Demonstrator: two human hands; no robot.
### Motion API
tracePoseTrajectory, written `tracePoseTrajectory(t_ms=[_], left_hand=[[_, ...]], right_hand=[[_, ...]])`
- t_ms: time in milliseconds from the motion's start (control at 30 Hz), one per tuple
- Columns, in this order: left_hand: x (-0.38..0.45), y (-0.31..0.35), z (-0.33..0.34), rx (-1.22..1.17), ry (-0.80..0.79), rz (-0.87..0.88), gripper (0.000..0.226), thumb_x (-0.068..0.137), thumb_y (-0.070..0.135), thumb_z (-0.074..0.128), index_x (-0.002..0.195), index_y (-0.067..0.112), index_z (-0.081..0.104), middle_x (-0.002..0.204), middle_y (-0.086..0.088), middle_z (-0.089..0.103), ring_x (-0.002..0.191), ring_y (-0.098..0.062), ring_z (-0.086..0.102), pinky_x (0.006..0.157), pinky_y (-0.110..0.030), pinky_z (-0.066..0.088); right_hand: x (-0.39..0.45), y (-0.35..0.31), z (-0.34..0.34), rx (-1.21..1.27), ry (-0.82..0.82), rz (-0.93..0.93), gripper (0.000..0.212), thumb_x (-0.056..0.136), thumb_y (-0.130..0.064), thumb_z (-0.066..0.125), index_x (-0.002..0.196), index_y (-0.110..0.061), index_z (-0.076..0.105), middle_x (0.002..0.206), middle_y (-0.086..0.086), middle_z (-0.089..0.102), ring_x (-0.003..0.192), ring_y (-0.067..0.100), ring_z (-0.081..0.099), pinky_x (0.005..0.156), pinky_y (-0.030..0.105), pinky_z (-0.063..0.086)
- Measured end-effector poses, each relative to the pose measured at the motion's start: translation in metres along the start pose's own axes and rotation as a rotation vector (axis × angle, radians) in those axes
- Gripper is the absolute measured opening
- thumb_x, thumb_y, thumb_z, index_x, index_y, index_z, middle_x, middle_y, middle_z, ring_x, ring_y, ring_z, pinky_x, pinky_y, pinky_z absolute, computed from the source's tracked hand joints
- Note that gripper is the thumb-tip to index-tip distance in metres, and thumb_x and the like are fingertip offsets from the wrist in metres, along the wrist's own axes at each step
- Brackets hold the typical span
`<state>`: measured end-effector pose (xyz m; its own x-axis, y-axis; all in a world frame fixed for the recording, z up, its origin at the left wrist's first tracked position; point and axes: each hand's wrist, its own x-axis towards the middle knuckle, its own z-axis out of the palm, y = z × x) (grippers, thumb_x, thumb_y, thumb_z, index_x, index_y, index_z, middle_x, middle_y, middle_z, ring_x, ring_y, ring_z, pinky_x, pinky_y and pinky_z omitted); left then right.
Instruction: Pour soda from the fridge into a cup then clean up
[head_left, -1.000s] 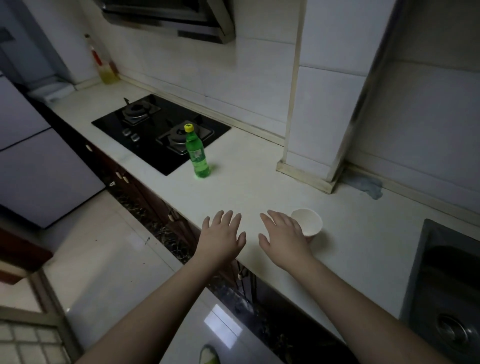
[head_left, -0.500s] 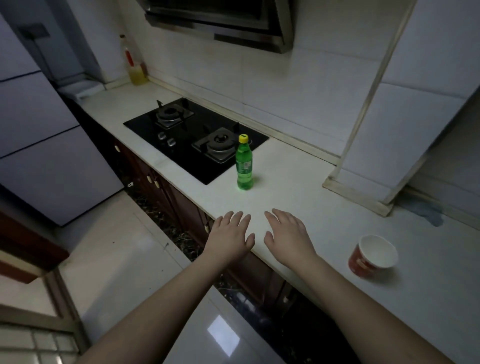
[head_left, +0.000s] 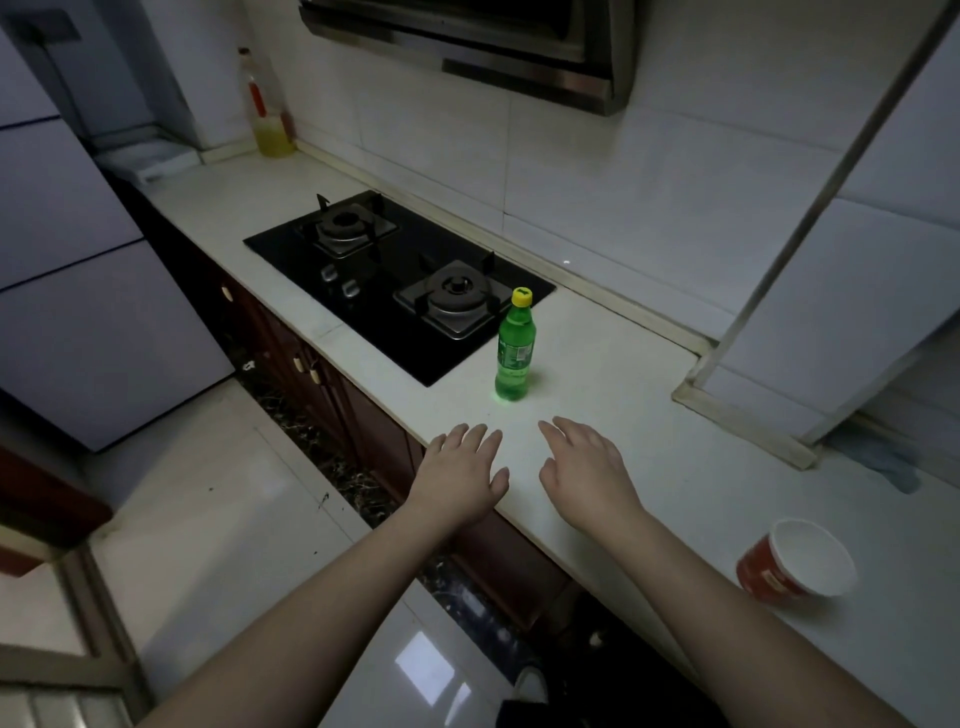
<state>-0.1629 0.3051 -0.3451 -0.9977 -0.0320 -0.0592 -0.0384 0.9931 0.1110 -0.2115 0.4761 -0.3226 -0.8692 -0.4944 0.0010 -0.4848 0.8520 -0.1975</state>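
I am holding my left hand (head_left: 464, 470) and my right hand (head_left: 587, 470) side by side over the front edge of the pale stone bench (head_left: 649, 395), fingers spread and relaxed, gripping nothing, likely readying a reach. The capped green plastic soda bottle with a yellow lid (head_left: 514, 348) is standing upright just beyond my fingertips, beside the black glass hob's near corner (head_left: 395, 291). The red paper cup with a white inside (head_left: 795, 564) is waiting well apart, near the front edge to my right.

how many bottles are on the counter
2: a green soda bottle with a yellow cap beside the stove, and a clear bottle of yellow liquid at the counter's far corner. None seem hidden.
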Motion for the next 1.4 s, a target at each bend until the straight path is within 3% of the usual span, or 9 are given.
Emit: tracePoseTrajectory(t_ms=[433, 633, 900, 1100, 1200, 1300, 1400], left_hand=[[0.089, -0.015, 0.008, -0.175, -0.078, -0.108, 0.059, 0.099, 0.046, 0.036, 0.151, 0.02, 0.027, 0.158, -0.001, 0.026, 0.145, -0.02, 0.021, 0.114, -0.039, 0.024], [0.126, -0.015, 0.013, -0.303, -0.044, -0.165, 0.057, 0.099, 0.046, 0.039, 0.149, 0.02, 0.032, 0.153, -0.001, 0.036, 0.139, -0.019, 0.031, 0.11, -0.038, 0.031], [0.172, -0.019, 0.033, -0.591, -0.153, -0.392, 0.059, 0.097, 0.043, 0.048, 0.147, 0.014, 0.037, 0.149, -0.008, 0.04, 0.134, -0.023, 0.041, 0.106, -0.033, 0.036], [0.197, -0.017, 0.044, -0.61, -0.22, -0.511, 0.064, 0.092, 0.047, 0.054, 0.143, 0.011, 0.038, 0.144, -0.011, 0.044, 0.129, -0.026, 0.046, 0.098, -0.035, 0.042], [0.207, -0.017, 0.05, -0.664, -0.24, -0.541, 0.072, 0.09, 0.047, 0.057, 0.148, 0.013, 0.031, 0.145, -0.01, 0.044, 0.129, -0.025, 0.046, 0.096, -0.034, 0.042], [0.213, -0.015, 0.053, -0.698, -0.232, -0.551, 0.067, 0.089, 0.044, 0.06, 0.144, 0.013, 0.037, 0.138, -0.01, 0.05, 0.122, -0.024, 0.052, 0.088, -0.031, 0.043], [0.215, -0.012, 0.054, -0.709, -0.22, -0.545, 0.058, 0.089, 0.041, 0.061, 0.136, 0.011, 0.044, 0.129, -0.009, 0.056, 0.112, -0.023, 0.056, 0.078, -0.027, 0.042]], right_hand=[[0.107, 0.026, 0.005, 0.033, -0.014, -0.047, 0.053, 0.095, -0.029, 0.041, 0.146, -0.016, 0.034, 0.149, 0.004, 0.038, 0.136, 0.02, 0.033, 0.109, 0.035, 0.026], [0.15, 0.039, -0.004, 0.147, 0.087, -0.052, 0.047, 0.093, -0.03, 0.048, 0.138, -0.016, 0.045, 0.135, 0.004, 0.052, 0.117, 0.025, 0.051, 0.094, 0.037, 0.039], [0.208, 0.038, -0.027, 0.283, 0.148, -0.027, 0.058, 0.095, -0.045, 0.044, 0.147, -0.023, 0.028, 0.128, 0.005, 0.049, 0.106, 0.022, 0.056, 0.079, 0.037, 0.049], [0.244, 0.029, -0.03, 0.177, 0.106, -0.068, 0.056, 0.096, -0.054, 0.039, 0.14, -0.02, 0.038, 0.12, 0.008, 0.054, 0.094, 0.029, 0.061, 0.064, 0.031, 0.039], [0.256, 0.029, -0.03, 0.074, 0.084, -0.072, 0.048, 0.096, -0.054, 0.038, 0.123, -0.017, 0.051, 0.102, 0.008, 0.06, 0.082, 0.028, 0.059, 0.058, 0.03, 0.035], [0.262, 0.032, -0.03, 0.023, 0.064, -0.092, 0.043, 0.097, -0.053, 0.037, 0.11, -0.014, 0.05, 0.078, 0.004, 0.053, 0.065, 0.023, 0.048, 0.047, 0.029, 0.024], [0.261, 0.033, -0.028, 0.019, 0.06, -0.111, 0.041, 0.097, -0.052, 0.039, 0.104, -0.013, 0.046, 0.069, 0.001, 0.045, 0.059, 0.022, 0.044, 0.043, 0.028, 0.02]])
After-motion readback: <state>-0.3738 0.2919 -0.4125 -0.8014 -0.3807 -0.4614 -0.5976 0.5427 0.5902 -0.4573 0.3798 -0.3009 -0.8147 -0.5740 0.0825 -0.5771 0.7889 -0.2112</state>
